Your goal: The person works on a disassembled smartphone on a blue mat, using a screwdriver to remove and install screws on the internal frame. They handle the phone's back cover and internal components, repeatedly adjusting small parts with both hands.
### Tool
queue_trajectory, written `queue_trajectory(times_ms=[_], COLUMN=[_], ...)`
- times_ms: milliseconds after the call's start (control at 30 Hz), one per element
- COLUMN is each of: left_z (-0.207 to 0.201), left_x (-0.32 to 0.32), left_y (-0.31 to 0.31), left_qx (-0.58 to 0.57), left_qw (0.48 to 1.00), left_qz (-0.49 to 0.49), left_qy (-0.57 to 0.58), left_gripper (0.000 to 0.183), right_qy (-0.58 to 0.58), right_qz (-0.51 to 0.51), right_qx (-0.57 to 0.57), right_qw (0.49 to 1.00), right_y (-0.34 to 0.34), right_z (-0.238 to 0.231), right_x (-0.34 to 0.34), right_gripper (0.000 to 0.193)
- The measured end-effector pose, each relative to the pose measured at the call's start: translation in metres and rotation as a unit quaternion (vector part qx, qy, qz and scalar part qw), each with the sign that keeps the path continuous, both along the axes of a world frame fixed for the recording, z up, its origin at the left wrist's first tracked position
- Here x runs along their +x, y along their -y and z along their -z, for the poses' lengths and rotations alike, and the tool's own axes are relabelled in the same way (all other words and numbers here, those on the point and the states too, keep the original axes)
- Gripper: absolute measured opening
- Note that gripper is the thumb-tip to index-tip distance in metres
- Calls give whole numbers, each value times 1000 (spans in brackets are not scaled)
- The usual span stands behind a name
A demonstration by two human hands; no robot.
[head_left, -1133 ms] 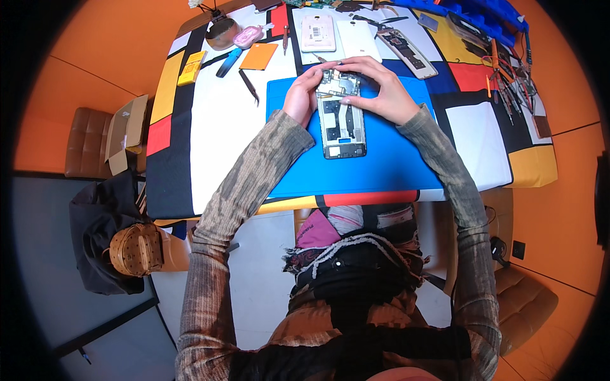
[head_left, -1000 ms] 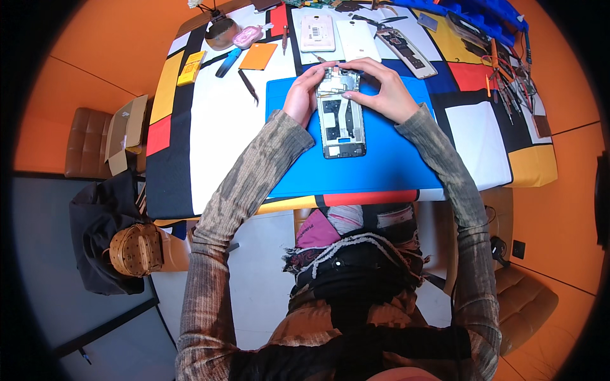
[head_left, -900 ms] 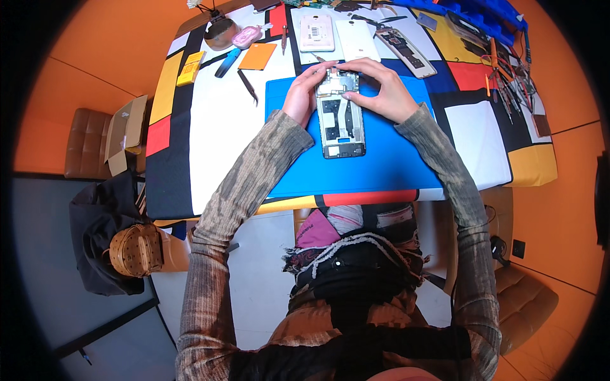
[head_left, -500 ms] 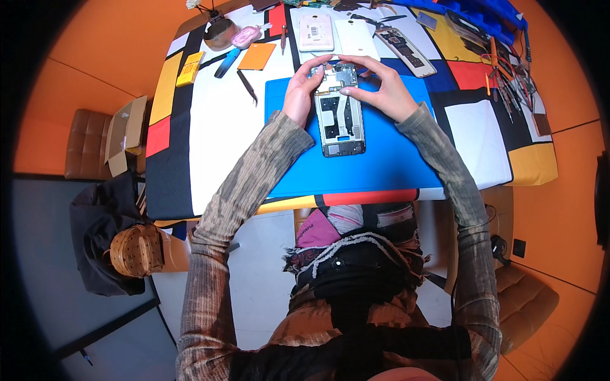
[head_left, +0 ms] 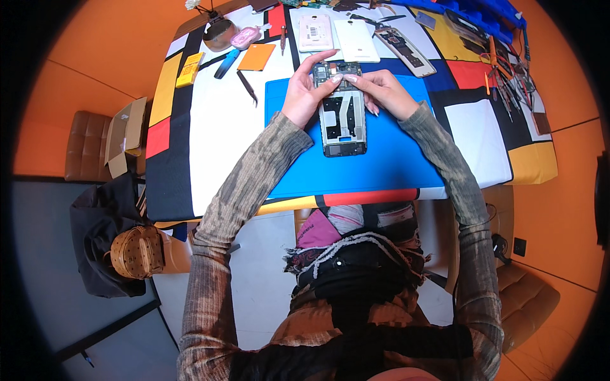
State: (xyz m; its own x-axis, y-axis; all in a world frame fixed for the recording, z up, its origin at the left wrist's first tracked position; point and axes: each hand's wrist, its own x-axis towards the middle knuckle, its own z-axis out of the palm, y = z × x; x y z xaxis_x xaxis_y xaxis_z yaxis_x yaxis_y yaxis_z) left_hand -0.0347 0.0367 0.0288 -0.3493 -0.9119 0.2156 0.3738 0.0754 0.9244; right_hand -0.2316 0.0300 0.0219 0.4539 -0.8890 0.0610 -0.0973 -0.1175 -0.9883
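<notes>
An opened smartphone [head_left: 343,124] lies lengthwise on the blue work mat [head_left: 394,162], its insides showing. At its far end is a dark circuit board [head_left: 326,71]; below it are black and silver inner frame parts. My left hand [head_left: 304,94] grips the far left edge, thumb lying on the board and index finger stretched past the top corner. From the right, my right hand [head_left: 385,93] closes on the far right side, its thumb tip on the board close to the left thumb. The other right fingers curl beside the phone's edge. What lies under both thumbs is hidden.
Beyond the mat lie a pinkish phone back [head_left: 316,33], a white phone back [head_left: 357,39] and another opened phone [head_left: 406,51]. Tweezers [head_left: 247,87], an orange card [head_left: 257,57] and a yellow box [head_left: 190,69] sit left. Several hand tools [head_left: 502,79] and blue bins [head_left: 492,19] stand right.
My right index finger has come down from the top edge and the right hand has curled in. Both thumbs have moved together onto the board, which now looks darker.
</notes>
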Motion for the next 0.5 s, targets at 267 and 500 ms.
queue_trajectory(times_ms=[267, 500], left_z=[-9, -7], left_x=[-1, -2], left_y=[-6, -8], left_qx=[-42, -8], left_qw=[999, 1000], left_qz=[24, 7], left_qy=[-1, -19], left_gripper=[51, 39], right_qy=[-25, -14], right_qz=[-23, 12], right_qx=[8, -53], right_qw=[999, 998], right_y=[-3, -8], right_z=[-5, -4], right_x=[-1, 3], right_gripper=[46, 39])
